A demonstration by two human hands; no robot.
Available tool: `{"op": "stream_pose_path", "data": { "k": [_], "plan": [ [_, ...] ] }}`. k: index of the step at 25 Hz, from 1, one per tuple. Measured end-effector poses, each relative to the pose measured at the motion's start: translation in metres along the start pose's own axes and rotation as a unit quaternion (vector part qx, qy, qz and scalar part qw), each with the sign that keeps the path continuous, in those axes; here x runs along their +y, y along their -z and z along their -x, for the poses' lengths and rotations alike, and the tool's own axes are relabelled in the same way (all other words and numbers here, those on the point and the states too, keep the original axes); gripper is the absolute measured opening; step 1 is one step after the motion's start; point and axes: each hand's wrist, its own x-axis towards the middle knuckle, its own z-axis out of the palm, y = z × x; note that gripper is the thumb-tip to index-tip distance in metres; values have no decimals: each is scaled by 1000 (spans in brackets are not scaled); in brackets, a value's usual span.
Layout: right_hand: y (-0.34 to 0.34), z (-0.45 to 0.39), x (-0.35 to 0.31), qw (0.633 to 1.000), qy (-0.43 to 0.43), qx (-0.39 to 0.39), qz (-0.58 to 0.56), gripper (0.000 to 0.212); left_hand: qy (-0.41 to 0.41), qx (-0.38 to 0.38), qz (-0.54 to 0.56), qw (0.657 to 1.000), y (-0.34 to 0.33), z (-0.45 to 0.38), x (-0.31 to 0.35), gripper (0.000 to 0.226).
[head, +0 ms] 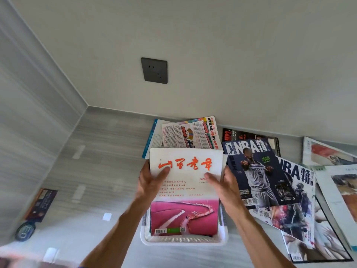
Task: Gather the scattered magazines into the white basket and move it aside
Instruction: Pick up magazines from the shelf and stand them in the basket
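A white perforated basket stands on the grey floor in front of me. A stack of magazines stands in it, fronted by a white-and-pink magazine with red characters. My left hand grips the stack's left edge, thumb across the cover. My right hand grips its right edge, thumb on the cover too. More magazines lie loose on the floor to the right: a dark NBA issue, a second NBA issue under it, and several others. A colourful printed magazine lies behind the basket.
The wall with a dark socket rises just behind the magazines. A dark booklet and a round blue object lie at the left wall. Small paper scraps dot the floor to the left of the basket.
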Motion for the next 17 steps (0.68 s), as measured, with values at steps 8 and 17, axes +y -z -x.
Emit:
{"op": "stream_pose_path", "data": {
  "k": [8,17],
  "plan": [
    [16,47,10,999,51,-4,-4,27,-100,-131,-40,985,25,33,-3,63],
    [15,11,-7,996,11,-51,66,47,-58,-59,-67,994,10,27,-13,45]
  ]
}}
